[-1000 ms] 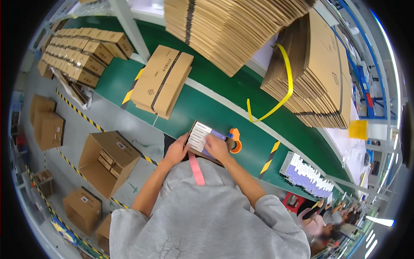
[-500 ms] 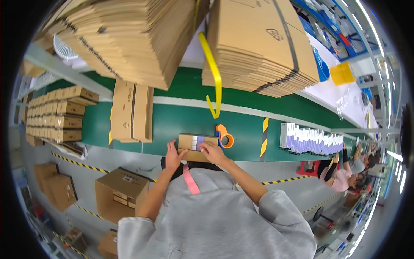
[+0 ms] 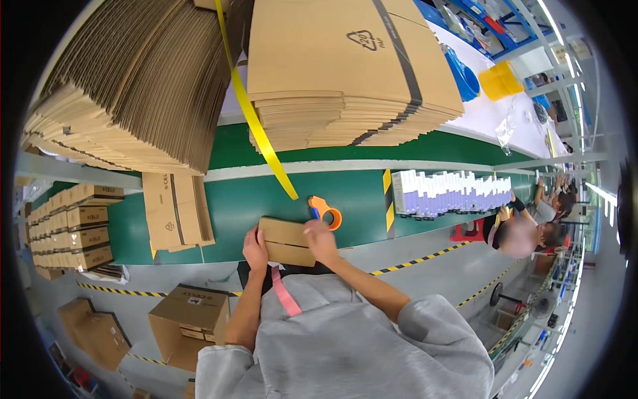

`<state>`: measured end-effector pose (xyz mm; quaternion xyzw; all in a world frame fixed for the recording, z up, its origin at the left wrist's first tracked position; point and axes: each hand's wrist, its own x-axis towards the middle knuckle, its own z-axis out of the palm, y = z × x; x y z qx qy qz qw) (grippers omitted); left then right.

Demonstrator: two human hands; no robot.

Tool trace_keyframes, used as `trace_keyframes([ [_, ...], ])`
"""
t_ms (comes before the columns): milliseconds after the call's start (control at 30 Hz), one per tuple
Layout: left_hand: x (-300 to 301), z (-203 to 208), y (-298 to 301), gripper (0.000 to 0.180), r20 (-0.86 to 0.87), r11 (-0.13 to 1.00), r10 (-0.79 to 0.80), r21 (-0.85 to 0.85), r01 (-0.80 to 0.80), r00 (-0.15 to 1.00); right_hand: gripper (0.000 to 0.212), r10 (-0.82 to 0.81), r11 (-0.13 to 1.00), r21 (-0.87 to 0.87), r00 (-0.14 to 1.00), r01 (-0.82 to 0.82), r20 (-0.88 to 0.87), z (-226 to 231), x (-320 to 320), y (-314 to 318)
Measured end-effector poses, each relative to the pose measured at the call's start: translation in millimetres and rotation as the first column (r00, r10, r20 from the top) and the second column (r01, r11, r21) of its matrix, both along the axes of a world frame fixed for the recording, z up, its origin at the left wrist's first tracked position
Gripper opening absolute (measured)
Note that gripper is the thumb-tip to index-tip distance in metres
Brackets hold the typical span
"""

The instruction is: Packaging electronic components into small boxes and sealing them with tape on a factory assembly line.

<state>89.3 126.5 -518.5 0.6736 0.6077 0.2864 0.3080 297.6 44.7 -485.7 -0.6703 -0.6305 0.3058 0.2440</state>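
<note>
A small brown cardboard box [image 3: 287, 235] lies at the front edge of the green bench, its top flaps folded down over what is inside. My left hand [image 3: 255, 250] grips the box along its left end. Over the right end of the box is my right hand [image 3: 321, 242], slightly blurred, with its fingers bent; whether they press on the cardboard I cannot tell. Just beyond that hand, an orange tape dispenser [image 3: 333, 217] with a blue part rests on the bench.
Tall stacks of flattened cartons [image 3: 352, 73] stand at the back. Folded cardboard [image 3: 169, 216] and small packed boxes [image 3: 90, 216] are to the left. A row of white-and-purple boxes [image 3: 452, 195] sits right, near a co-worker [image 3: 515, 233]. An open carton [image 3: 189, 322] is on the floor.
The box was open with white-and-purple contents showing; its flaps now cover them. My right hand has moved off the contents to the box's right end. The whole view has shifted.
</note>
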Motion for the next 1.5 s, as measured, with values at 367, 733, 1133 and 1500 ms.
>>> trace_keyframes([
  [367, 10, -11, 8, 0.044, -0.247, 0.952, 0.045, -0.283, -0.117, 0.968, 0.052, -0.577, 0.798, -0.332, 0.797, 0.503, -0.180, -6, 66, 57],
  [733, 3, 31, 19, 0.027, -0.068, 0.984, -0.053, 0.166, 0.064, 0.996, 0.048, -0.104, 0.909, -0.412, 0.923, -0.063, -0.371, 20, 5, 16],
  [1133, -20, 72, 24, 0.049, 0.711, 0.684, 0.218, -0.600, 0.415, 0.669, 0.043, -0.025, 0.874, -0.444, 0.895, -0.196, -0.445, 36, 16, 23],
  [1500, -20, 40, 19, 0.032, 0.669, 0.469, 0.157, -0.698, 0.541, 0.727, 0.054, 0.086, 0.913, -0.336, 0.913, -0.232, -0.398, 27, 18, 20],
])
